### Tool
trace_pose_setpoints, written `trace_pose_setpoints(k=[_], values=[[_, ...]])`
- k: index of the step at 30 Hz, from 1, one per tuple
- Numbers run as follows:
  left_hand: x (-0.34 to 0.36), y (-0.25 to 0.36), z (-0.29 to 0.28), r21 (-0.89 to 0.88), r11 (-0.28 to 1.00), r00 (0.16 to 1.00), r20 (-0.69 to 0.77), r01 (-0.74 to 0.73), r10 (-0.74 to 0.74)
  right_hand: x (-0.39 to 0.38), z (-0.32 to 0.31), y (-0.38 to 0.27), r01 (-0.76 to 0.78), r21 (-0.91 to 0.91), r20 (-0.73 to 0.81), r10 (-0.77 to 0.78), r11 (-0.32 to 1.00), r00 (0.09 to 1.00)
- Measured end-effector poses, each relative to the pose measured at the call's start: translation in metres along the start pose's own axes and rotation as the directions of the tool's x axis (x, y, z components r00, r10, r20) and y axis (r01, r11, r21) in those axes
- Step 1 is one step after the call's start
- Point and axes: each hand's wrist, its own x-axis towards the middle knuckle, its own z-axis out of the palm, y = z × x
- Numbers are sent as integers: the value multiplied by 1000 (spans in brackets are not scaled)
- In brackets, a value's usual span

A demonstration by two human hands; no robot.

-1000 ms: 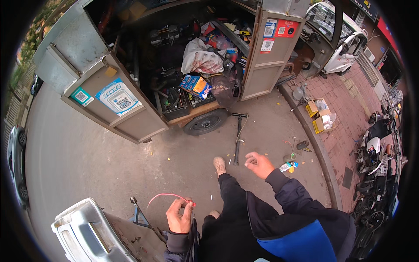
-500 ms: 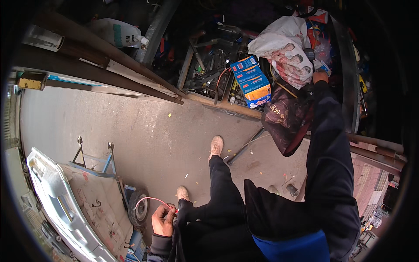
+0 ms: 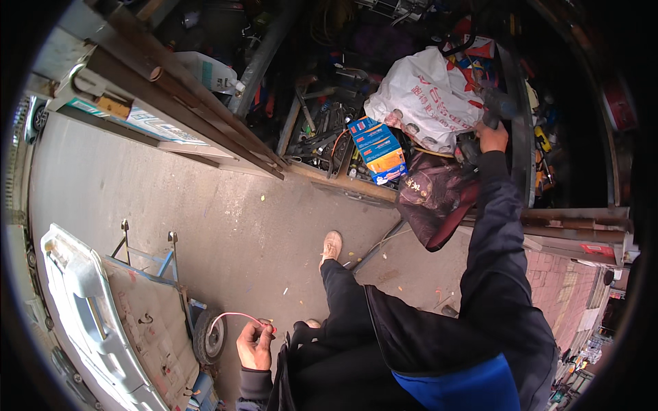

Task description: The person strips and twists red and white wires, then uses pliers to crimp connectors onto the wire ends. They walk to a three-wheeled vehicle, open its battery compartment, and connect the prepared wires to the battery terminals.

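My left hand (image 3: 255,346) is low in the view, left of my legs. Its thumb and fingers pinch a thin pinkish-red wire (image 3: 236,314), which curves out to the left. My right hand (image 3: 492,138) reaches forward into the cluttered storage bin. Its fingers are closed round the dark handle of a blurred tool (image 3: 489,119), which looks like a power tool; its exact kind is unclear. A white plastic bag with red print (image 3: 432,96) lies just left of that hand. Below the hand, a dark maroon bag (image 3: 433,192) hangs over the bin's front edge.
Blue and orange boxes (image 3: 377,149) sit on the bin's edge beside loose hand tools (image 3: 322,137). A white jug (image 3: 209,72) stands farther left. A rusty metal door frame (image 3: 199,113) juts out at left. On the floor are a silver bumper (image 3: 89,301) and a small wheel (image 3: 209,336).
My right hand has drawn back slightly, with the dark tool now showing in its grip. The white bag has shifted and shows more of its print. My left hand still pinches the wire.
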Motion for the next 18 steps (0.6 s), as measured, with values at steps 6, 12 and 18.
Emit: trace_pose_setpoints(k=[6,12,18], values=[[-65,-57,-26,-163,978,987,-112,-132,115,-194,-80,-134,-224,662,344,-24,715,939],[-182,-155,-93,-311,915,916,-381,-256,127,-444,-97,-182,-559,573,810,-310,599,499],[-347,-275,-229,-502,673,585,-801,-543,-125,-745,-126,-214,-384,249,841,-395,889,-369]])
